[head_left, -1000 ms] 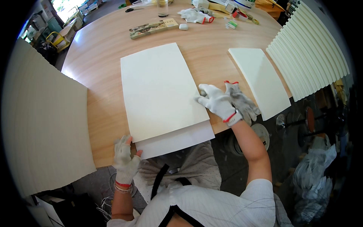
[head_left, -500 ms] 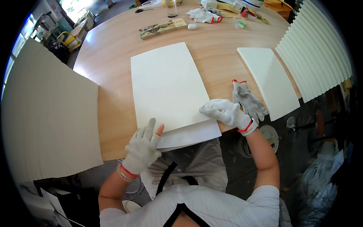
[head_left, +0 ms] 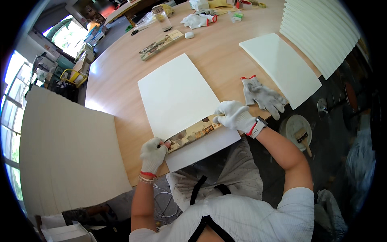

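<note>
A white paper sheet (head_left: 177, 92) lies before me on the table. Along its near edge shows a band with a brown and grey printed picture (head_left: 192, 135); whether this is the sheet's turned-up underside or a separate strip, I cannot tell. My left hand (head_left: 154, 153), in a white knit glove with bare fingertips showing, pinches the band's left end. At the other end my gloved right hand (head_left: 233, 115) grips the edge between thumb and fingers. Another white sheet (head_left: 205, 149) sticks out below, toward my lap.
Tall cream paper (head_left: 72, 149) stands at the left. On the right are a white paper stack (head_left: 284, 68), rippled white sheets (head_left: 318, 36) and a spare grey glove (head_left: 262, 95). Farther back lie a long printed box (head_left: 161, 45), a glass bottle (head_left: 162, 18) and white gloves (head_left: 197, 20).
Both hands have closed on the sheet's near edge, and the printed band has come into sight there. My view has shifted, so the surroundings appear turned.
</note>
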`<move>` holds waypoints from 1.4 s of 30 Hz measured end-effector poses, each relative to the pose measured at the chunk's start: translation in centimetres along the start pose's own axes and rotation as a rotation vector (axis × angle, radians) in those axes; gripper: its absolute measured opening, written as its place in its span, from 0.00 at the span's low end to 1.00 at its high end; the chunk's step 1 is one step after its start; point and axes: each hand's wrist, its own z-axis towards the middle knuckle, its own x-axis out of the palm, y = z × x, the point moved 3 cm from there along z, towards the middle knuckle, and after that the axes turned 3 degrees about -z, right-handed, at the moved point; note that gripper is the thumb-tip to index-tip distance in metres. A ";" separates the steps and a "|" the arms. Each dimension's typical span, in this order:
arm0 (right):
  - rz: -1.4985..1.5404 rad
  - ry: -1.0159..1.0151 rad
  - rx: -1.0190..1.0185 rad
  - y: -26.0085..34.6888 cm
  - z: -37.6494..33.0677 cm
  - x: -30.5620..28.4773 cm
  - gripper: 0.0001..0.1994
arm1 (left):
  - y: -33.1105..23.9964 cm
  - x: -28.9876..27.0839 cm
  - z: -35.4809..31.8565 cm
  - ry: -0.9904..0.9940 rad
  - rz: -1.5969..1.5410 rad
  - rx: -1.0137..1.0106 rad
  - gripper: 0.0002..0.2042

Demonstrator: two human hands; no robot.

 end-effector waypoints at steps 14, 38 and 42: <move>-0.356 -0.677 -0.083 -5.2 -2.2 -7.5 0.20 | -12.1 4.2 7.4 0.912 1.235 0.807 0.58; -0.489 -0.222 -0.738 -2.5 -3.5 -2.0 0.05 | -12.5 4.2 8.9 1.067 1.135 0.730 0.55; -0.705 -0.490 -0.129 -7.8 -2.4 -6.5 0.11 | -12.4 3.2 8.3 0.950 1.091 0.865 0.53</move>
